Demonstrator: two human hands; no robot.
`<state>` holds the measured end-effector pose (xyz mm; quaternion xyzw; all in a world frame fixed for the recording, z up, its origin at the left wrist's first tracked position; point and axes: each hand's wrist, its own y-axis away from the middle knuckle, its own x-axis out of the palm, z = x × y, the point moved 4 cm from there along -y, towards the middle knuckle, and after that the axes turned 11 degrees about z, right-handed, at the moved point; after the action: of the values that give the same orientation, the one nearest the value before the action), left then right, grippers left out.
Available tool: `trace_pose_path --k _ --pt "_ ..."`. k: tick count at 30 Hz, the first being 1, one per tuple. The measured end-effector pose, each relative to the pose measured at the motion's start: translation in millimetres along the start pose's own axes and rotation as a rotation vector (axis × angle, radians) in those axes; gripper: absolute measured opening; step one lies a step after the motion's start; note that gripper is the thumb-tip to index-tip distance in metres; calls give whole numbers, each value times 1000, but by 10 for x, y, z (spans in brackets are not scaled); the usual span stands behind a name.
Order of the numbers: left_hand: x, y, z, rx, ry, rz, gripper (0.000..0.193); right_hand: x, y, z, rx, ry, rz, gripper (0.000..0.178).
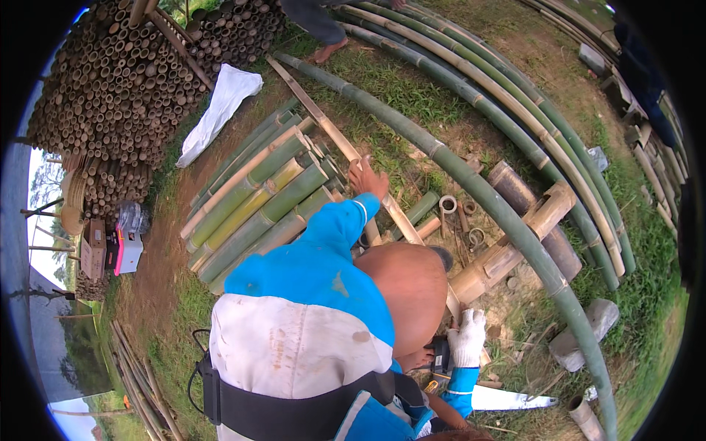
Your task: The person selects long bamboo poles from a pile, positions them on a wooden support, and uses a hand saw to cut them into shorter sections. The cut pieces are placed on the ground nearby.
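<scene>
A long split bamboo slat (pixel 331 132) runs diagonally past my bent bare knee (pixel 401 290). My left hand (pixel 368 178), bare, is closed over its upper stretch, fingers across the edge. Lower down, my right hand (pixel 467 339) in a white knit glove is closed at the slat's lower part; its fingertips are partly hidden. Under the slat lies a thick, dry bamboo piece (pixel 478 275). Beside my foot (pixel 415 360) is a black tool handle (pixel 440 354), and a pale, tapering blade (pixel 511 399) lies by the right sleeve; whether they join is hidden.
Cut green bamboo lengths (pixel 276 195) are stacked on the left. A long green pole (pixel 441 158) arches across, with more poles (pixel 478 88) beyond. A grey block (pixel 586 334) stands at right. Bamboo ends (pixel 125 81) fill a pile behind a white sheet (pixel 220 110). Another person's foot (pixel 329 51) shows above.
</scene>
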<state>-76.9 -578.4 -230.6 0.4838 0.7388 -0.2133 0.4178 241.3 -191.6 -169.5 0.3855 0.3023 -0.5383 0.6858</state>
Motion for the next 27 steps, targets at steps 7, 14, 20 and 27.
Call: trace_pose_path --k 7,14,20,27 --pt "108 -4 29 -170 201 76 96 19 5 -85 32 58 0 57" --pt "169 -145 121 -207 402 140 107 -21 -4 -65 39 -12 35 67" --pt "378 -298 102 -262 718 176 109 -112 15 -34 46 9 -16 63" --pt "164 -593 254 -285 1072 92 87 -445 31 115 -21 -25 17 51"
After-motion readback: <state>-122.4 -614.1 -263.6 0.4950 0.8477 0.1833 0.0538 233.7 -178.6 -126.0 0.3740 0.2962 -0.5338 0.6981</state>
